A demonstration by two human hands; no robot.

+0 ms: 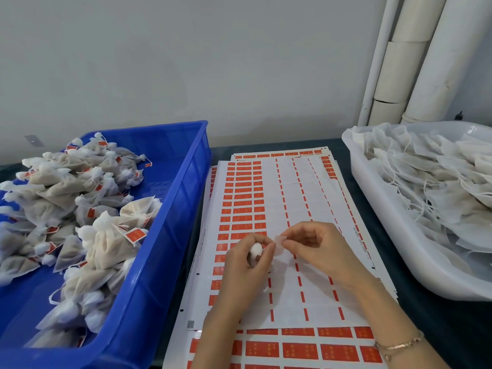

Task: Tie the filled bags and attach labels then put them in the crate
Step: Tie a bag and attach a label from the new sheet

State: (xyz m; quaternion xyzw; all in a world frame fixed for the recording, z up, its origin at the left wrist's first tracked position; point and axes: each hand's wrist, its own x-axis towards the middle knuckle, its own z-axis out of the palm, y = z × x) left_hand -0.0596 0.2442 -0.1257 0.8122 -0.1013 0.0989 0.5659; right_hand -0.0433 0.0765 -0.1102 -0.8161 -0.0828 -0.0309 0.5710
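**Head view: labelling stage at the worktop.** The left hand [246, 262] is shown near the front middle of the dark worktop [439, 323], above the label sheets [282, 198]. Its fingers are curled closed around a small white bag [256, 248]. Only the gathered top of the bag is exposed, and a trace of red is seen beside it. The right hand [316, 246] is held just beside the left. Its thumb and forefinger are pinched on a pale translucent slip [280, 240], while the other fingers are loosely bent. It cannot be told whether the slip is a label or a piece of backing. The slip is held between the two hands, close to the top of the bag. A bracelet [399, 345] is worn on the right wrist.

The label sheets are stacked and fanned along the middle of the worktop, from front edge to back. Rows of red labels are kept on their left portion, and the right columns are largely stripped. A blue crate [170, 235] is placed at the left edge and is partly filled with tied bags [106, 235] bearing red labels. A white tub [378, 217] is set at the right edge and is heaped with untied bags [439, 182] with loose strings. White pipes [415, 57] are seen against the wall behind the back right corner.
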